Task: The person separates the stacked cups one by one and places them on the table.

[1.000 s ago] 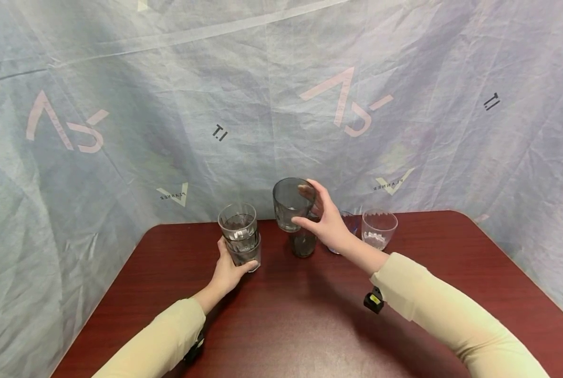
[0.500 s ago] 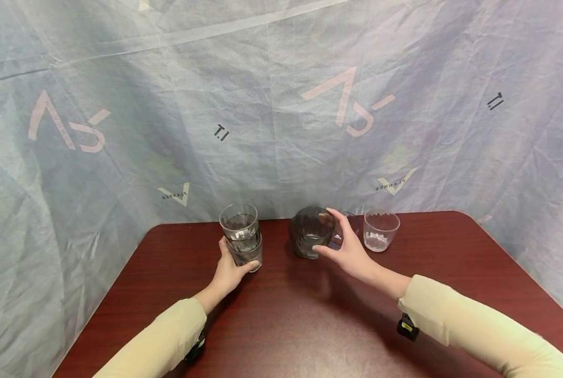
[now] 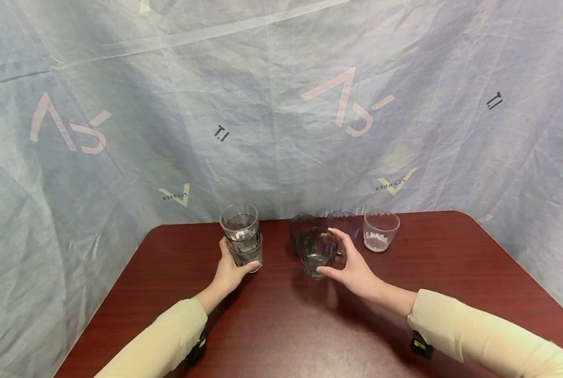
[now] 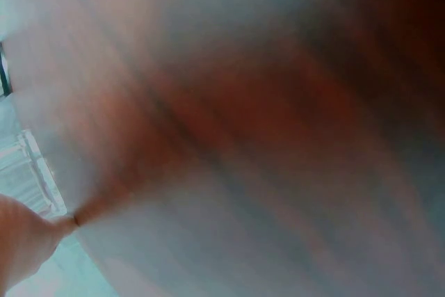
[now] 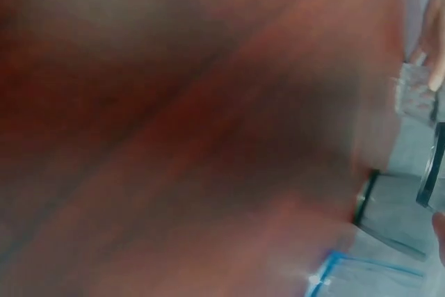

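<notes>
My left hand (image 3: pixel 229 273) grips the bottom of an upright stack of drinking glasses (image 3: pixel 240 224) at the left. In the left wrist view its thumb (image 4: pixel 28 241) lies against a clear glass (image 4: pixel 35 172). My right hand (image 3: pixel 354 270) holds a smoky grey glass (image 3: pixel 316 247) between thumb and fingers, mouth up, low over the table. Right behind it is another dark glass (image 3: pixel 301 221), partly hidden by the held one. In the right wrist view only the edge of the held glass (image 5: pixel 432 168) shows, beside a fingertip.
A blue-rimmed glass (image 3: pixel 344 220) stands behind my right fingers, and a clear glass (image 3: pixel 381 231) stands to its right. The dark red table (image 3: pixel 281 331) ends at the back before a hanging grey cloth (image 3: pixel 272 105).
My right hand has brought the smoky glass down and toward me, first passing in front of the dark glass. The left hand and its stack have stayed in place.
</notes>
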{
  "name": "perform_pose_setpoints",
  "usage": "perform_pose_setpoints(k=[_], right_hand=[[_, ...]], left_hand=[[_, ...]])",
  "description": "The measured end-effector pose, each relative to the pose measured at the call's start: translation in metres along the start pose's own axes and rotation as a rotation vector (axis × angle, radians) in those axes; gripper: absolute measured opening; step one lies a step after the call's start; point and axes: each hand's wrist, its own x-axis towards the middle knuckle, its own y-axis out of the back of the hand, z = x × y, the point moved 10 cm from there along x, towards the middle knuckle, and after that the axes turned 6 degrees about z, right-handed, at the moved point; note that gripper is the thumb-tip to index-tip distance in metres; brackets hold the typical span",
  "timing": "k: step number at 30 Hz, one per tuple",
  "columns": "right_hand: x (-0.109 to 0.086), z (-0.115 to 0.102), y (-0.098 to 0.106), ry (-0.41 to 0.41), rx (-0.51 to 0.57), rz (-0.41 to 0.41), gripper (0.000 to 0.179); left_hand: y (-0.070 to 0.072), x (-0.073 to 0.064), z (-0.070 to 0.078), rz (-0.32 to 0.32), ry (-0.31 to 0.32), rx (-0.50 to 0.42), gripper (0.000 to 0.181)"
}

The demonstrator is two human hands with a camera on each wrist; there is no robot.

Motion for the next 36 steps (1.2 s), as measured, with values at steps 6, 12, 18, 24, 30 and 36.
perform_pose_setpoints(k=[6,12,18,24,30,36], right_hand=[[-0.012,0.014,-0.011,-0.048,0.02,-0.056,0.086],[-0.016,0.024,-0.017,-0.059,-0.064,-0.062,0.086],[-0.015,0.03,-0.023,-0.073,-0.051,-0.077,0.085],[-0.013,0.031,-0.025,-0.052,-0.086,-0.069,0.085],[-0.012,0.028,-0.028,-0.03,-0.089,-0.06,0.083],[-0.012,0.028,-0.027,-0.033,-0.105,-0.047,0.085]], left_hand=[[0.0,0.0,-0.002,-0.009,0.032,-0.012,0.103],[0.0,-0.001,-0.003,-0.005,0.027,-0.011,0.103],[0.0,-0.001,-0.004,-0.005,0.031,-0.001,0.103],[0.0,0.0,-0.002,-0.01,0.033,-0.003,0.103],[0.0,0.0,-0.002,-0.016,0.041,0.0,0.103],[0.0,0.0,-0.002,-0.022,0.037,-0.005,0.103]])
